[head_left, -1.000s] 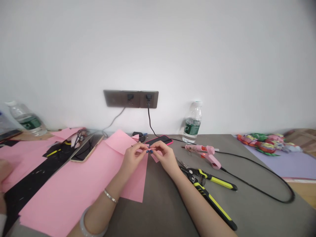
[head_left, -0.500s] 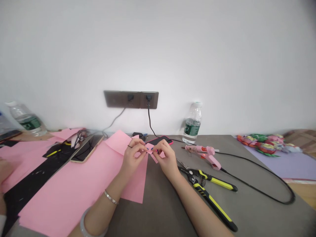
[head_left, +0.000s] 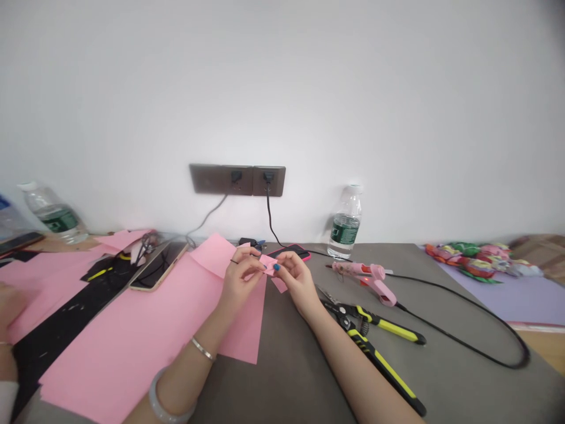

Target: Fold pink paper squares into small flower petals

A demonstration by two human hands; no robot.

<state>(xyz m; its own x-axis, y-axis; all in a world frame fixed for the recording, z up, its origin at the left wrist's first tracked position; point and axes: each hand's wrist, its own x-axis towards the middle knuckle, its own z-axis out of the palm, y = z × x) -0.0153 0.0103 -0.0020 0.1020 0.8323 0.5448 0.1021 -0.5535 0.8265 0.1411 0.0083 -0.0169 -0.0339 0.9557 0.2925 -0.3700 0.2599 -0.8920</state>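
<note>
Between my two hands is a small folded piece of pink paper, raised over the table. My left hand pinches its left side with thumb and fingertips. On the other side, my right hand grips it between thumb and forefinger, the blue thumbnail showing. The fingers cover part of the folds. Large pink paper sheets lie under and left of my left hand. A small pink scrap shows below the hands, next to my right palm.
Right of my hands lie yellow-black pliers and a pink glue gun with a looping black cord. A water bottle stands by the wall. Phones rest on the table. Colourful paper flowers lie far right. Another person's hand is at left.
My fingers have shifted on the small pink paper, and my right thumb now lies more visibly over its face. The whole view has moved slightly; the other person's arm shows more.
</note>
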